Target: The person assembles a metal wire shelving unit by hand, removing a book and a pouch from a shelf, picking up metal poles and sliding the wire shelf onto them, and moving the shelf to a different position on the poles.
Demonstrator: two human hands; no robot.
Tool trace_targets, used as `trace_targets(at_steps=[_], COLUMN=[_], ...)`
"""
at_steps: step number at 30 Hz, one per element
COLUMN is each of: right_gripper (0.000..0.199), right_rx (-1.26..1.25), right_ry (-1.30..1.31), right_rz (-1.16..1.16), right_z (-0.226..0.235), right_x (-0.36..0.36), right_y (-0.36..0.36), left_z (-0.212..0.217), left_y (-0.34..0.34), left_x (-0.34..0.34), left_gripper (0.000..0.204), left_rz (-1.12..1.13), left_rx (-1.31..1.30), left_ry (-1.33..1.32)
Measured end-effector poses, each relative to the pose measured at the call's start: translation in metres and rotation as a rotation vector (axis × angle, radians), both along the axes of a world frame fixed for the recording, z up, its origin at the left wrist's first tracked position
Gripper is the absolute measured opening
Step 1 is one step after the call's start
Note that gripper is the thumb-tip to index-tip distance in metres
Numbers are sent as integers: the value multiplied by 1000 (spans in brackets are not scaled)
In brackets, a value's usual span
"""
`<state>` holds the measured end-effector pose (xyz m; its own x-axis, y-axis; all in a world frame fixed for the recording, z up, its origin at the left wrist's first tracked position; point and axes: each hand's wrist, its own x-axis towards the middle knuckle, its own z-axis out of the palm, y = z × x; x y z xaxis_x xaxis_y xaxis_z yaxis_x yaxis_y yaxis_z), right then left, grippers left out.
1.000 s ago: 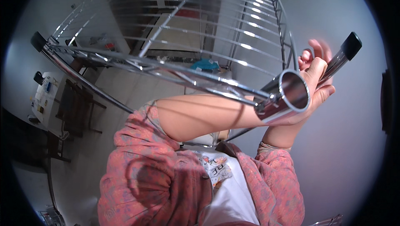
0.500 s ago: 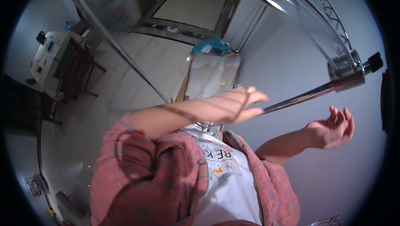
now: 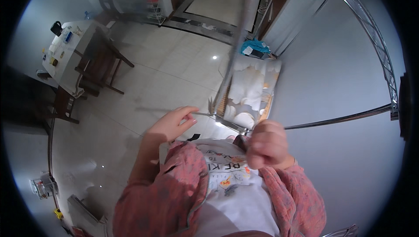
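Left hand point(image 3: 173, 125) released, loosely bent — right hand point(image 3: 267, 144) clenched (whether around anything, I can't tell) near a chrome pole point(image 3: 338, 121).

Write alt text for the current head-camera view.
A loosely open left hand and a blurred, curled right hand near a white printed T-shirt. A chrome lattice shelf edge curves along the picture's right; wooden chair and pale table stand left.

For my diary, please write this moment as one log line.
left hand: loosely open | right hand: blurred fist, contents unclear | metal rack edge: far right
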<state>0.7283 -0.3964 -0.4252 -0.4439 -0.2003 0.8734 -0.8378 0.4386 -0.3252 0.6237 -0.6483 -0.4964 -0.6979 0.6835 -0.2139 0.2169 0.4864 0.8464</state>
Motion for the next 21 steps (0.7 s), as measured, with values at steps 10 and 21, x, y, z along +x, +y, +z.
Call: trace_targets(at_steps=[10, 21], right_gripper=[16, 24], right_rx=[-143, 81], right_ry=[2, -99], right_rz=[436, 266], right_z=[-16, -30], right_x=[-151, -309], right_y=[-235, -245], left_z=[-10, -11], left_y=[-246, -204], left_x=[-38, -222], left_gripper=[32, 33], left_rz=[512, 179], left_rx=[-132, 161], left_ry=[-7, 130])
